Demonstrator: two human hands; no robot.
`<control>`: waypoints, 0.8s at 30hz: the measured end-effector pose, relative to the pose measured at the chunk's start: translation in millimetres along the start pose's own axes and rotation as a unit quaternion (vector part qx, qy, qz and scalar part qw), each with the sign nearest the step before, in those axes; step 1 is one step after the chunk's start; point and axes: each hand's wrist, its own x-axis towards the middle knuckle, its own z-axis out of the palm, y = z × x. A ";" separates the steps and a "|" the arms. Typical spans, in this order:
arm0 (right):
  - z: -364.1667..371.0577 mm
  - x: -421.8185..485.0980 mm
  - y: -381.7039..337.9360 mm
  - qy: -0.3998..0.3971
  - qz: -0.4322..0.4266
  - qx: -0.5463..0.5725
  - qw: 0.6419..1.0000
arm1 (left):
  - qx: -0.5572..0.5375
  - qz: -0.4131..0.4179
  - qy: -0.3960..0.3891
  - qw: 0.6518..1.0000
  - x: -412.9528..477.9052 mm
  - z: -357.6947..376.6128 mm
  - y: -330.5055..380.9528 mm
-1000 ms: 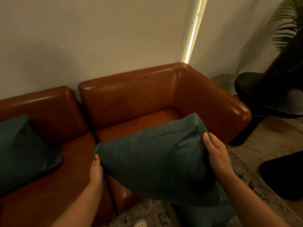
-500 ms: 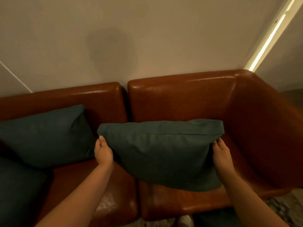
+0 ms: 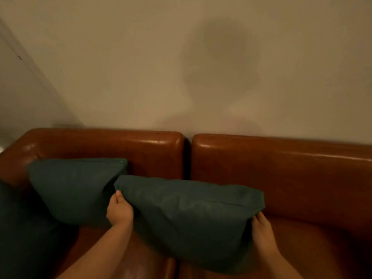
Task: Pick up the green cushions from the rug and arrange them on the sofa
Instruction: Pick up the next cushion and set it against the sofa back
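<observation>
I hold a dark green cushion (image 3: 191,218) by its two sides over the brown leather sofa (image 3: 281,174), across the gap between the two seats. My left hand (image 3: 119,211) grips its left edge and my right hand (image 3: 262,232) grips its right edge. A second green cushion (image 3: 74,188) leans against the left backrest, just left of the held one. A third green cushion (image 3: 22,234) lies at the far left on the seat, partly cut off by the frame.
A plain beige wall (image 3: 181,67) rises right behind the sofa backrests, with my shadow on it. The sofa's right seat (image 3: 322,248) shows bare leather. The left armrest (image 3: 12,158) curves round at the far left.
The view has swung left along the sofa. The held cushion has moved left and toward the backrests, and now sits close beside the second cushion. Both hands keep their grip.
</observation>
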 end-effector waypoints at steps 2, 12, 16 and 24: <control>11.9 30.7 7.3 -0.013 0.019 -0.001 1.000 | 0.005 -0.004 0.025 1.000 13.7 14.9 6.0; 48.1 114.1 27.8 -0.017 0.040 0.045 0.998 | 0.079 -0.018 0.053 0.995 69.7 70.4 26.6; 55.3 131.2 27.5 -0.007 0.044 0.061 0.997 | 0.089 -0.047 0.028 0.995 84.4 90.1 37.1; 68.8 156.3 27.9 0.003 0.042 0.067 0.997 | 0.137 -0.073 -0.007 0.988 110.3 115.9 38.9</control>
